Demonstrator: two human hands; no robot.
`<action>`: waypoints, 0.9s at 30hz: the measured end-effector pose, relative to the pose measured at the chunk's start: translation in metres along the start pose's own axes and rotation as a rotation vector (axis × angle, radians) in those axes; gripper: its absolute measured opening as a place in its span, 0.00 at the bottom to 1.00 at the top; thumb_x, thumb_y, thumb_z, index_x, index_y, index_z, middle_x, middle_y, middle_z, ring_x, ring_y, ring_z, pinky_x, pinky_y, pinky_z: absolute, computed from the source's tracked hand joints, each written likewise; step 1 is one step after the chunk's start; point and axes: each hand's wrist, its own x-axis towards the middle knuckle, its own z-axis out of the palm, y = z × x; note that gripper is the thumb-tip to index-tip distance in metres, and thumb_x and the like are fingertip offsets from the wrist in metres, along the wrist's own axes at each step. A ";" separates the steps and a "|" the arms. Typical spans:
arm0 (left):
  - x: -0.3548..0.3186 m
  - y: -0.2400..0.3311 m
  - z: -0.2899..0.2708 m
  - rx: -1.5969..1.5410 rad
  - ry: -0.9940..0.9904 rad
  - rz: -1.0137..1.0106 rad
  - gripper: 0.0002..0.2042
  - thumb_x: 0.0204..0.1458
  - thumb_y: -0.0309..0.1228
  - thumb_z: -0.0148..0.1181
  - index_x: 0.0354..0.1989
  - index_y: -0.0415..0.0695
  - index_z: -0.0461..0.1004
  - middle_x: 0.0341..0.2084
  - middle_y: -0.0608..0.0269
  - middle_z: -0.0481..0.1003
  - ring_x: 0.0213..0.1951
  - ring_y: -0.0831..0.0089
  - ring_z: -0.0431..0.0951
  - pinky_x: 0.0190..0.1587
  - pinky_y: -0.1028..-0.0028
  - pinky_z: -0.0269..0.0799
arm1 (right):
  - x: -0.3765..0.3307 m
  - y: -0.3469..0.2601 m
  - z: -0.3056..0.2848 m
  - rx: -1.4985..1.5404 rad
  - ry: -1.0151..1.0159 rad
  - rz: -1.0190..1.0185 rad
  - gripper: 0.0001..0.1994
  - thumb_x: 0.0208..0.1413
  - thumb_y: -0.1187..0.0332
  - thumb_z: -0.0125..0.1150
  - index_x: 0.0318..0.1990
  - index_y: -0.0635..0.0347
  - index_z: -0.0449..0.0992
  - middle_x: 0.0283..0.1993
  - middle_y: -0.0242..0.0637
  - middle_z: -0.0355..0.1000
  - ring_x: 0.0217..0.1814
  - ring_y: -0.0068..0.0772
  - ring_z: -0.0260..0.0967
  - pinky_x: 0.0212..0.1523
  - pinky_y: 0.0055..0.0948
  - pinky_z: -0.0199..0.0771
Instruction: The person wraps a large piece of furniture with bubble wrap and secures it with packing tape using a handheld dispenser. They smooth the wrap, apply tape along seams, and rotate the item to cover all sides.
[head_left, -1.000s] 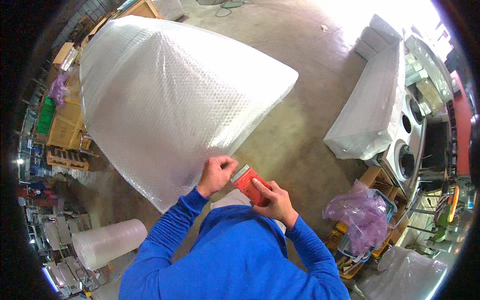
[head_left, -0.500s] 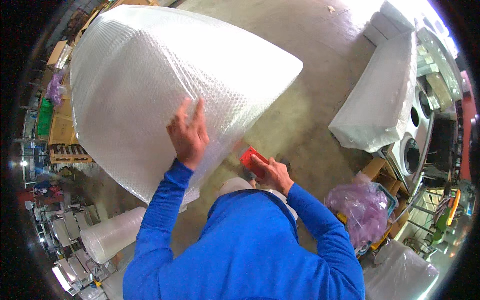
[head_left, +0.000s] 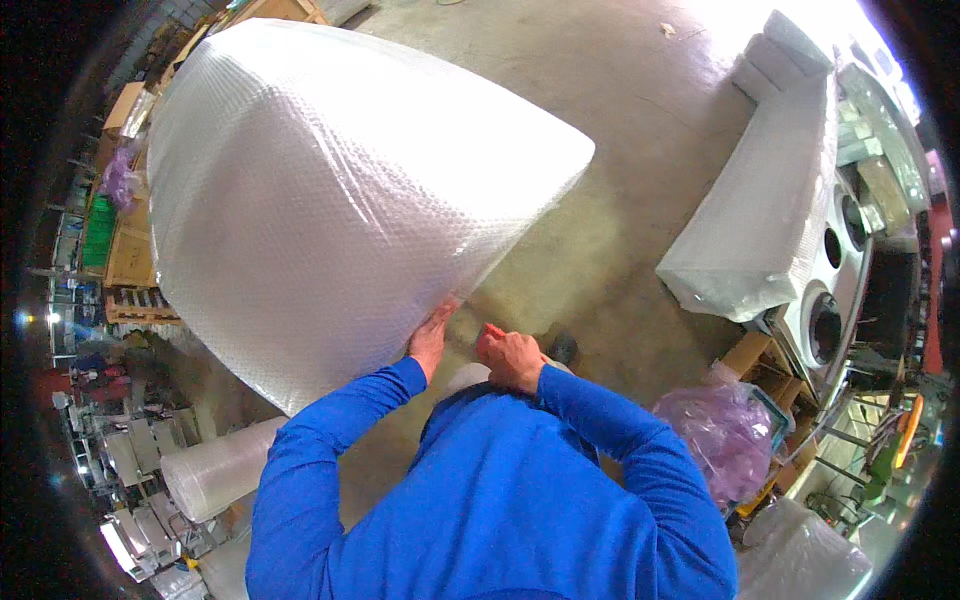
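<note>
Left fingers: flat and together, pressed against the lower edge of the bubble-wrapped block (head_left: pixel 330 210), palm on the wrap.
Left hand (head_left: pixel 430 340): sits right at the block's near bottom corner, blue sleeve (head_left: pixel 330 440) running back down to the shoulder.
Right fingers: curled in tight, wrapped around a small red tool (head_left: pixel 494 328) — only a sliver of red peeks out above the knuckles.
Right hand (head_left: pixel 512 360): just beside the left one, close to the same corner, not quite on the wrap as far as I can tell.
Block: huge, fully sheathed in bubble wrap, standing on the concrete floor (head_left: pixel 620 130), filling the upper left of the view.
Beyond: a second wrapped piece (head_left: pixel 765 220), long and white, well apart on the right, next to white machines with round doors (head_left: pixel 830 310).
Lower left: a roll of bubble wrap (head_left: pixel 215 470) lying on its side.
Lower right: a purple plastic bag (head_left: pixel 715 430) bunched near wooden crates.
</note>
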 end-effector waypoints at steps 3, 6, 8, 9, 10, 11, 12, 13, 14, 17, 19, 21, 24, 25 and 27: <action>0.011 0.008 -0.015 -0.444 -0.152 0.079 0.31 0.67 0.40 0.39 0.76 0.41 0.51 0.78 0.55 0.47 0.79 0.55 0.40 0.78 0.52 0.23 | -0.032 0.031 -0.019 0.262 0.196 0.148 0.30 0.45 0.60 0.71 0.60 0.43 0.74 0.37 0.47 0.79 0.38 0.55 0.79 0.39 0.48 0.81; 0.027 -0.018 -0.033 -1.351 -0.132 -0.032 0.29 0.67 0.45 0.44 0.71 0.38 0.61 0.74 0.52 0.56 0.71 0.57 0.61 0.71 0.55 0.55 | -0.070 0.050 -0.037 0.390 0.481 0.144 0.39 0.41 0.54 0.72 0.67 0.35 0.69 0.38 0.50 0.77 0.39 0.56 0.79 0.39 0.48 0.81; 0.040 -0.051 -0.049 -2.070 -0.126 -0.213 0.31 0.67 0.50 0.45 0.69 0.38 0.63 0.73 0.50 0.58 0.67 0.58 0.69 0.65 0.54 0.65 | -0.085 0.058 -0.045 0.420 0.540 0.089 0.44 0.40 0.55 0.73 0.72 0.33 0.65 0.40 0.49 0.74 0.38 0.54 0.78 0.40 0.47 0.80; 0.040 -0.063 -0.060 -2.631 -0.081 -0.359 0.34 0.66 0.57 0.46 0.66 0.38 0.68 0.66 0.48 0.68 0.57 0.61 0.75 0.54 0.55 0.71 | -0.091 0.060 -0.047 0.439 0.565 0.064 0.44 0.40 0.55 0.73 0.72 0.33 0.65 0.40 0.48 0.73 0.37 0.54 0.78 0.40 0.46 0.80; 0.040 -0.078 -0.069 -2.698 -0.177 -0.322 0.34 0.65 0.59 0.48 0.64 0.38 0.70 0.62 0.49 0.70 0.54 0.62 0.76 0.53 0.55 0.71 | -0.094 0.063 -0.049 0.457 0.590 0.034 0.44 0.39 0.56 0.73 0.72 0.33 0.65 0.39 0.48 0.73 0.37 0.53 0.77 0.40 0.46 0.80; 0.043 -0.093 -0.075 -2.761 -0.247 -0.292 0.35 0.64 0.60 0.49 0.63 0.38 0.71 0.59 0.50 0.73 0.52 0.64 0.76 0.51 0.56 0.71 | -0.096 0.065 -0.050 0.471 0.626 -0.008 0.45 0.39 0.56 0.72 0.72 0.32 0.65 0.38 0.46 0.71 0.35 0.53 0.76 0.39 0.46 0.80; 0.045 -0.105 -0.080 -2.858 -0.302 -0.220 0.36 0.63 0.62 0.50 0.61 0.38 0.73 0.55 0.51 0.76 0.49 0.65 0.77 0.50 0.56 0.71 | -0.097 0.067 -0.052 0.478 0.635 -0.035 0.45 0.39 0.56 0.73 0.72 0.32 0.65 0.38 0.46 0.72 0.35 0.53 0.76 0.39 0.46 0.80; 0.048 -0.114 -0.084 -2.865 -0.348 -0.165 0.34 0.61 0.61 0.55 0.58 0.40 0.76 0.49 0.59 0.79 0.45 0.68 0.76 0.50 0.57 0.71 | -0.097 0.069 -0.053 0.485 0.645 -0.061 0.45 0.39 0.56 0.73 0.72 0.32 0.65 0.38 0.45 0.72 0.35 0.52 0.77 0.38 0.46 0.80; 0.050 -0.120 -0.087 -2.802 -0.336 -0.169 0.32 0.61 0.59 0.56 0.57 0.41 0.76 0.48 0.60 0.79 0.44 0.69 0.76 0.49 0.58 0.72 | -0.098 0.071 -0.053 0.499 0.631 -0.080 0.45 0.39 0.56 0.73 0.72 0.31 0.66 0.38 0.45 0.72 0.35 0.52 0.77 0.38 0.46 0.80; 0.055 -0.123 -0.098 -2.716 -0.291 -0.146 0.24 0.61 0.52 0.60 0.51 0.43 0.79 0.43 0.66 0.80 0.38 0.72 0.77 0.43 0.62 0.73 | -0.100 0.074 -0.054 0.498 0.651 -0.083 0.44 0.39 0.57 0.74 0.71 0.31 0.67 0.39 0.46 0.72 0.35 0.51 0.77 0.38 0.45 0.80; 0.055 -0.126 -0.111 -2.706 -0.196 -0.252 0.17 0.62 0.46 0.63 0.43 0.43 0.81 0.35 0.71 0.81 0.33 0.73 0.77 0.37 0.66 0.74 | -0.103 0.074 -0.056 0.495 0.703 -0.100 0.44 0.39 0.57 0.74 0.71 0.31 0.66 0.39 0.46 0.72 0.35 0.51 0.77 0.38 0.45 0.80; 0.055 -0.140 -0.125 -2.384 0.280 -0.316 0.13 0.61 0.40 0.63 0.36 0.43 0.82 0.27 0.70 0.80 0.29 0.70 0.78 0.32 0.67 0.73 | -0.101 0.075 -0.061 0.478 0.741 -0.096 0.44 0.40 0.56 0.74 0.71 0.31 0.66 0.40 0.46 0.72 0.35 0.52 0.77 0.38 0.46 0.81; 0.066 -0.194 -0.139 -1.813 0.753 -0.583 0.14 0.60 0.39 0.63 0.28 0.43 0.82 0.18 0.62 0.78 0.27 0.67 0.80 0.32 0.67 0.76 | -0.086 0.081 -0.073 0.425 0.764 -0.042 0.44 0.41 0.56 0.73 0.72 0.31 0.64 0.40 0.46 0.72 0.36 0.54 0.77 0.38 0.47 0.80; 0.073 -0.217 -0.137 -1.574 0.738 -0.617 0.11 0.59 0.39 0.63 0.31 0.45 0.83 0.20 0.61 0.79 0.30 0.64 0.81 0.36 0.63 0.76 | -0.076 0.087 -0.079 0.406 0.742 -0.016 0.44 0.41 0.55 0.73 0.72 0.31 0.64 0.40 0.47 0.72 0.36 0.54 0.77 0.38 0.47 0.80; 0.090 -0.245 -0.132 -1.222 0.593 -0.671 0.09 0.58 0.39 0.63 0.41 0.51 0.84 0.30 0.60 0.81 0.39 0.59 0.81 0.47 0.56 0.73 | -0.053 0.097 -0.087 0.380 0.701 0.005 0.43 0.42 0.55 0.72 0.72 0.32 0.64 0.40 0.47 0.73 0.36 0.56 0.77 0.39 0.48 0.80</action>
